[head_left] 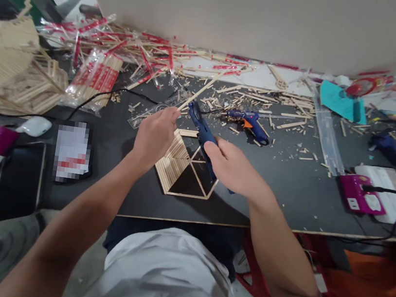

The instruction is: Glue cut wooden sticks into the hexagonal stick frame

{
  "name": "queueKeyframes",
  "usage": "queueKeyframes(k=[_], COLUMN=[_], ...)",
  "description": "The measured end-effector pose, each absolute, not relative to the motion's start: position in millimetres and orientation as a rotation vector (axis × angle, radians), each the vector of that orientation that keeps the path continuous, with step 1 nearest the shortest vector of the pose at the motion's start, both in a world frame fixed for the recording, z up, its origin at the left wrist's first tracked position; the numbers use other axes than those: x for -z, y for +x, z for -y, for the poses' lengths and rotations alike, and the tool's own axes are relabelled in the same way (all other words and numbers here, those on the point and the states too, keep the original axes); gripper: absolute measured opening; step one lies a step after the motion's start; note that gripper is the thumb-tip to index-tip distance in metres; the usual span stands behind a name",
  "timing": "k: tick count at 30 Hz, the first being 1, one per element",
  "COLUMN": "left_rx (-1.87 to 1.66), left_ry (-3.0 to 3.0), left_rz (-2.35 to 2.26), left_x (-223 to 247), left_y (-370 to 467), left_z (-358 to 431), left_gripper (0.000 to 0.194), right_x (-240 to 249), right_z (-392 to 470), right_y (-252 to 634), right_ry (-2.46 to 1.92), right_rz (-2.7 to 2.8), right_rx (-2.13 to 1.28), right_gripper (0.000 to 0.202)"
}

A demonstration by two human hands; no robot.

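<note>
The dark worktop (282, 180) held stick scraps (291, 125) toward its far edge, a hexagonal frame (169, 173) near its front edge.

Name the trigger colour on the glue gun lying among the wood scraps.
The trigger is orange; the head view shows it best.

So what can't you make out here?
All in the head view:
- phone screen: pixelated
- stick's near end: hidden by the left hand
- part of the blue tool: behind the right hand
- leftmost purple block: cut off by the edge
- orange material, lower right: blurred
</note>
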State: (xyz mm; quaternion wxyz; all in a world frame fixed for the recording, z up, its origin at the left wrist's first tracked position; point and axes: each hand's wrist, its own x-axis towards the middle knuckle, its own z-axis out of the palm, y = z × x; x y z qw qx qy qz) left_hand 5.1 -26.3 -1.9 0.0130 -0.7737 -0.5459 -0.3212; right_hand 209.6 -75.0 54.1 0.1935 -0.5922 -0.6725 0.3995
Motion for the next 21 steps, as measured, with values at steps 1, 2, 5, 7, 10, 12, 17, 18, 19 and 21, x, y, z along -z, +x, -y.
queueKeyframes(k=[1,2,5,7,10,12,17,18,19,21], left_rx=[0.992,0.983,0.943,0.92,0.896,0.848,0.722,0.714,0.712,0.717], left_ry=[-2.399,-2.394,-2.43,-2.467,-2.481,-2.485,-2.5,-2.503,-2.511,-2.529], left_rz=[1.699,1.692,1.662,1.647,1.661,1.69,1.699,1.693,1.691,1.691], left_x=[1,0,-1,-1,-2,-3,-8,-8,-9,-9], left_y=[5,4,4,5,8,9,11,11,11,10], left_z=[26,27,28,29,30,32,36,36,37,38], left_gripper=[0.028,0.028,0.032,0.035,0.035,0.034,0.036,0.036,0.037,0.038], right_x=[-54,-53,-48,-45,-42,-42,-39,-38,-38,-38], right_z=[73,71,67,67,67,67,67,68,68,69], right_y=[207,205,201,201,204,205,204,203,203,202], right_ry=[-1.653,-1.64,-1.607,-1.598,-1.578,-1.55,-1.517,-1.514,-1.509,-1.502], right_rz=[1.903,1.915,1.919,1.904,1.896,1.904,1.927,1.934,1.944,1.961], right_rx=[-1.119,-1.122,-1.134,-1.143,-1.143,-1.138,-1.093,-1.075,-1.061,-1.037], right_gripper=[0.032,0.032,0.031,0.031,0.031,0.032,0.032,0.031,0.031,0.03])
